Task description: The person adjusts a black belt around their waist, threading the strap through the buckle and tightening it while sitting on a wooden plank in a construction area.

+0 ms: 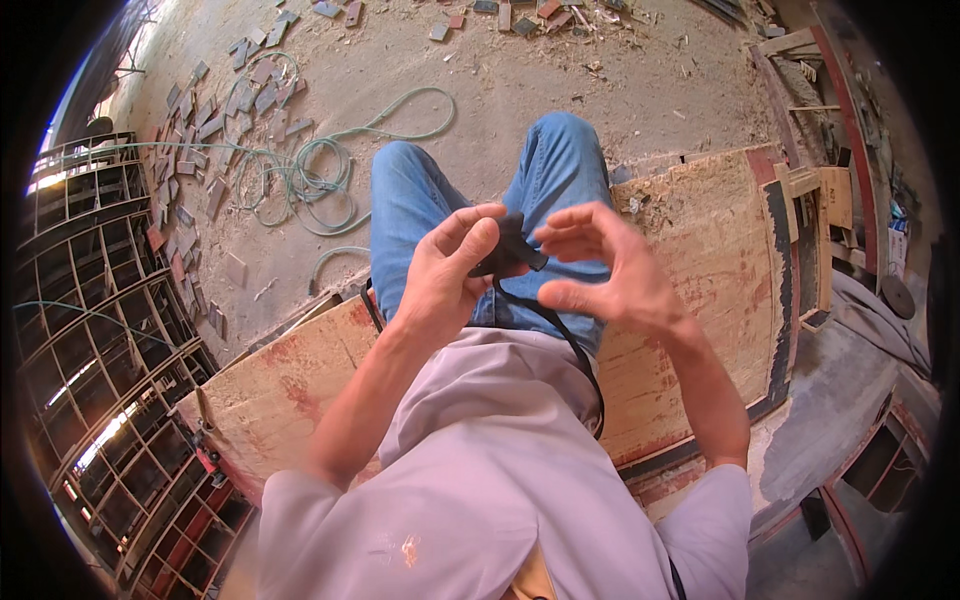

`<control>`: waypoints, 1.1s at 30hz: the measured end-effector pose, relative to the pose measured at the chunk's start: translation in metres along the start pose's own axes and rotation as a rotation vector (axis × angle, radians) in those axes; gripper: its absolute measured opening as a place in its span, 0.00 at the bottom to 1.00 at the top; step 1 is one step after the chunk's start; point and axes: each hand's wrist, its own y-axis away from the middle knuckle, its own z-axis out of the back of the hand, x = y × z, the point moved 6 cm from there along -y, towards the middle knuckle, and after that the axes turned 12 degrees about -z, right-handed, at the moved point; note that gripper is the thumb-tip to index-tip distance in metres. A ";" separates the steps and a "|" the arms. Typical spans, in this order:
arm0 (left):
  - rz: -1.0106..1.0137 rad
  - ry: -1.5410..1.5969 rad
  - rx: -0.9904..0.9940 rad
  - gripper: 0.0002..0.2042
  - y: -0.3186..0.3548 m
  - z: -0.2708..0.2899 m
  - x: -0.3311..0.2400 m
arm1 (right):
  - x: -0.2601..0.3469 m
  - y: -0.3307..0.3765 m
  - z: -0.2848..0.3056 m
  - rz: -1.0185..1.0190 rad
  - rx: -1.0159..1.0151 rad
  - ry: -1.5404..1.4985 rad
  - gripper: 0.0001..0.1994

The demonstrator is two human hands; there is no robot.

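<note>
Above my lap, my left hand [447, 262] is closed around a small black object [512, 245], thumb on top; its exact kind does not show. A thin black cord [575, 345] runs from below the object, over my jeans and down along the right side of my grey shirt. My right hand [615, 265] is just right of the object, slightly blurred. Its thumb and fingers are apart, curved toward the object, with nothing visible between them. Whether the fingertips touch the object's edge is hard to see.
I sit on a worn wooden board [700, 300]. Ahead on the dusty floor lie a tangled green hose [325, 165] and several scattered tile-like pieces [210, 125]. Metal grid racks [100, 300] stand at left. Wooden frames [810, 230] and grey cloth [870, 315] are at right.
</note>
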 end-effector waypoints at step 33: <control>0.224 0.256 0.217 0.28 0.021 -0.005 0.019 | 0.032 0.024 -0.009 0.423 -0.420 0.255 0.08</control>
